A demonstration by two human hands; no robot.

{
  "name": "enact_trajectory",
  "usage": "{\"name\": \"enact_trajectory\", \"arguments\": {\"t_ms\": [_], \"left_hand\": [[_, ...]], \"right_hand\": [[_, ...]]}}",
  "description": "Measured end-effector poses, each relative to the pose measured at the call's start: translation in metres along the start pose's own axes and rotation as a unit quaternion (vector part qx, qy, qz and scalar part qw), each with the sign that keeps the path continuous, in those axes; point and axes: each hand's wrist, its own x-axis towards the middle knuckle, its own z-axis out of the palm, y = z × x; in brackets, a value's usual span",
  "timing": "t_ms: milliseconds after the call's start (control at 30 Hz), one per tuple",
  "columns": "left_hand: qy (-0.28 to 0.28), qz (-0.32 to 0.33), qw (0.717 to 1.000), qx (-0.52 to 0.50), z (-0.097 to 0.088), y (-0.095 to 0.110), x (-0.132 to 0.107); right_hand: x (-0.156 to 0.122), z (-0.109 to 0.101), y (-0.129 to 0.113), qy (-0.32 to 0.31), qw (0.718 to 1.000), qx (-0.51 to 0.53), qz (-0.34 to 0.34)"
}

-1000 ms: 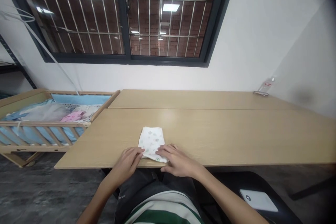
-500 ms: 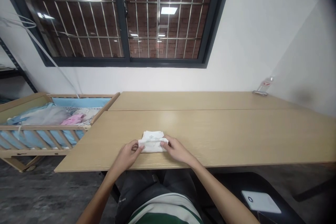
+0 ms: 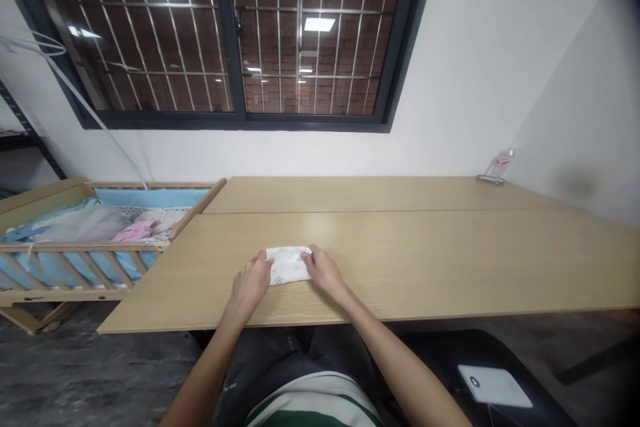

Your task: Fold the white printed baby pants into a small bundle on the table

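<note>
A small white cloth [image 3: 289, 267] with a faint printed pattern lies folded into a flat rectangle on the wooden table [image 3: 425, 260], near its front edge. My left hand [image 3: 254, 280] grips the cloth's left end, thumb on the near face and fingers by the upper corner. At the opposite end, my right hand [image 3: 323, 268] pinches the upper right corner between thumb and fingers. Parts of the fingers on both hands are hidden behind the cloth or the hands themselves.
Left of the table stands a wooden crib [image 3: 100, 247] with blue lining and a pink cloth [image 3: 134, 231] inside. A clear bottle [image 3: 500, 163] is at the far right corner. A white phone [image 3: 495, 385] rests on a black chair [image 3: 450, 347] below the table.
The cloth's upper flap, which stuck out beyond the fold, is now folded over, leaving one flat rectangle. Both hands have moved slightly up, to its upper corners.
</note>
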Motion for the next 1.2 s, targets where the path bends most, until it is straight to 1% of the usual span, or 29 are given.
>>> {"name": "enact_trajectory", "arguments": {"t_ms": [100, 200, 233, 267, 300, 367, 400, 433, 467, 500, 533, 567, 667, 733, 867, 1033, 1100, 1133, 1200], "left_hand": [[0.002, -0.013, 1.000, 0.026, 0.000, 0.004, -0.001], [0.009, -0.021, 0.999, 0.038, -0.003, 0.006, -0.004], [0.020, -0.023, 0.999, 0.038, -0.003, 0.006, -0.006], [0.047, -0.023, 0.998, 0.032, -0.003, 0.006, -0.009], [0.090, -0.019, 0.996, 0.017, -0.002, 0.007, -0.012], [0.193, 0.019, 0.980, -0.034, 0.001, 0.009, -0.020], [0.229, 0.056, 0.970, -0.063, 0.003, 0.011, -0.023], [0.242, 0.101, 0.961, -0.088, 0.006, 0.014, -0.026], [0.228, 0.145, 0.957, -0.100, 0.009, 0.017, -0.028], [0.200, 0.182, 0.957, -0.103, 0.013, 0.021, -0.029], [0.166, 0.204, 0.960, -0.099, 0.017, 0.024, -0.029], [0.131, 0.209, 0.965, -0.090, 0.021, 0.027, -0.028], [0.040, 0.166, 0.984, -0.061, 0.031, 0.030, -0.021], [0.009, 0.138, 0.989, -0.046, 0.034, 0.029, -0.017], [0.004, 0.131, 0.991, -0.024, 0.035, 0.023, -0.016], [0.037, 0.134, 0.990, -0.019, 0.043, 0.008, -0.023], [0.040, 0.132, 0.990, -0.016, 0.045, 0.001, -0.025], [0.042, 0.135, 0.990, -0.013, 0.044, -0.002, -0.026], [0.060, 0.158, 0.986, -0.008, 0.039, -0.007, -0.027]], "right_hand": [[0.006, 0.000, -0.001, -0.007, 0.998, -0.026, 0.049], [0.005, -0.002, 0.001, 0.006, 0.997, -0.017, 0.080], [0.002, -0.002, 0.001, 0.020, 0.996, -0.006, 0.081], [-0.001, -0.003, 0.002, 0.043, 0.996, 0.004, 0.073], [-0.005, -0.003, 0.002, 0.076, 0.996, 0.010, 0.051], [-0.013, -0.003, -0.001, 0.141, 0.989, 0.000, -0.034], [-0.016, -0.002, -0.004, 0.157, 0.983, -0.014, -0.093], [-0.019, -0.001, -0.007, 0.155, 0.975, -0.031, -0.154], [-0.020, 0.000, -0.011, 0.136, 0.967, -0.048, -0.208], [-0.021, 0.003, -0.013, 0.106, 0.961, -0.061, -0.249], [-0.020, 0.006, -0.015, 0.074, 0.956, -0.073, -0.276], [-0.019, 0.010, -0.016, 0.043, 0.953, -0.083, -0.288], [-0.012, 0.022, -0.010, -0.022, 0.957, -0.097, -0.271], [-0.009, 0.027, -0.004, -0.039, 0.963, -0.097, -0.247], [-0.007, 0.026, 0.004, -0.056, 0.973, -0.091, -0.205], [-0.013, 0.011, 0.010, -0.080, 0.984, -0.054, -0.152], [-0.016, 0.005, 0.014, -0.090, 0.986, -0.040, -0.134], [-0.017, 0.002, 0.016, -0.095, 0.986, -0.037, -0.132], [-0.019, -0.005, 0.019, -0.095, 0.983, -0.038, -0.150]]}}
